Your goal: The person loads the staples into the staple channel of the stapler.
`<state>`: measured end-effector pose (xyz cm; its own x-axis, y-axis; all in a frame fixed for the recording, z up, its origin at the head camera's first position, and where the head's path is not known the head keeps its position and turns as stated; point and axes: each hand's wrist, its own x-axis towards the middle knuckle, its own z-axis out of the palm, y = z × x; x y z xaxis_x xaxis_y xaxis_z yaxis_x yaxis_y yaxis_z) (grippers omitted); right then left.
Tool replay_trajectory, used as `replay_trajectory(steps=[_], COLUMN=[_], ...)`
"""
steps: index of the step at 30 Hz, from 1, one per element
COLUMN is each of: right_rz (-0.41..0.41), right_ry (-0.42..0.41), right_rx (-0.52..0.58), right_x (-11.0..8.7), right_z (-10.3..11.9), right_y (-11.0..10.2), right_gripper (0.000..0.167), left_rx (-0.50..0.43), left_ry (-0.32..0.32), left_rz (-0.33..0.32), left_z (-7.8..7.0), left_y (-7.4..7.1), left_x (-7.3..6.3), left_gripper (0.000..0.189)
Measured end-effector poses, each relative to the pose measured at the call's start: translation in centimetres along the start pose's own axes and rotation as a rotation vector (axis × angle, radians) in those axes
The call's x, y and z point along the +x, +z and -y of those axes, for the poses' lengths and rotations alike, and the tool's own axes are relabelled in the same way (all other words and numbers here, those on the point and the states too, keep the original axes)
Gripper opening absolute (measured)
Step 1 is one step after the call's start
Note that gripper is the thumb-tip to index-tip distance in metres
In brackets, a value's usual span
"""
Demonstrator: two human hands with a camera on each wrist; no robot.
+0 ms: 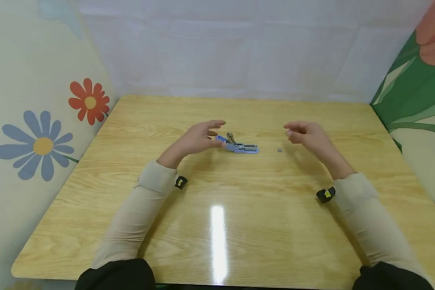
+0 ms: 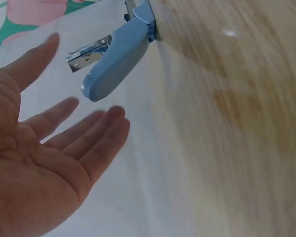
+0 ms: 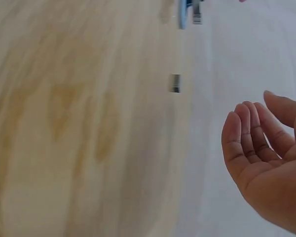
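A light blue stapler (image 1: 241,148) lies on the wooden table with its top part swung up, so the metal staple channel shows. My left hand (image 1: 200,137) hovers at its left end, thumb and fingers spread; in the left wrist view the stapler (image 2: 119,54) is apart from the fingertips (image 2: 116,112). To the right of the stapler sits a small grey strip of staples (image 1: 280,150), also visible as a small metallic staple strip (image 3: 175,83) in the right wrist view. My right hand (image 1: 306,137) is above and right of it, fingers loosely bent, holding nothing.
The wood-grain table (image 1: 261,225) carries a bright light reflection near its front. A white sheet (image 1: 239,52) hangs behind the far edge. Flower-painted walls stand at left and right. Each wrist wears a black strap.
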<state>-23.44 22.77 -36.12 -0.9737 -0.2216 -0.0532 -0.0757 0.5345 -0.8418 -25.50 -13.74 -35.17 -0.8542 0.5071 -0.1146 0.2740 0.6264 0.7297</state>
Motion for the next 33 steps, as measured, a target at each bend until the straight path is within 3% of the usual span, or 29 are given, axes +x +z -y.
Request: replay_trajectory(steps=[4,10,20,33], right_rz=[0.066,0.081,0.137,0.123], right_ry=[0.035,0.050,0.077,0.075], right_rx=[-0.044,-0.173,-0.250,-0.343], right_x=[1.0,2.1,2.1,2.4], right_z=[-0.5,-0.2,-1.3,-1.4], right_y=[0.2,0.4,1.4,1.6], right_gripper=[0.042,0.036,0.034,0.031], left_rx=[-0.048,-0.040,-0.062,-0.097], left_ry=[-0.030,-0.037,-0.100,-0.157], left_rz=[-0.005,-0.023,-0.006,-0.014], left_z=[-0.1,-0.6,-0.1,0.1], left_y=[0.1,-0.3,0.6,0.5], left_x=[0.8,1.5,1.4,1.4], left_gripper=[0.062,0.047,0.042,0.038])
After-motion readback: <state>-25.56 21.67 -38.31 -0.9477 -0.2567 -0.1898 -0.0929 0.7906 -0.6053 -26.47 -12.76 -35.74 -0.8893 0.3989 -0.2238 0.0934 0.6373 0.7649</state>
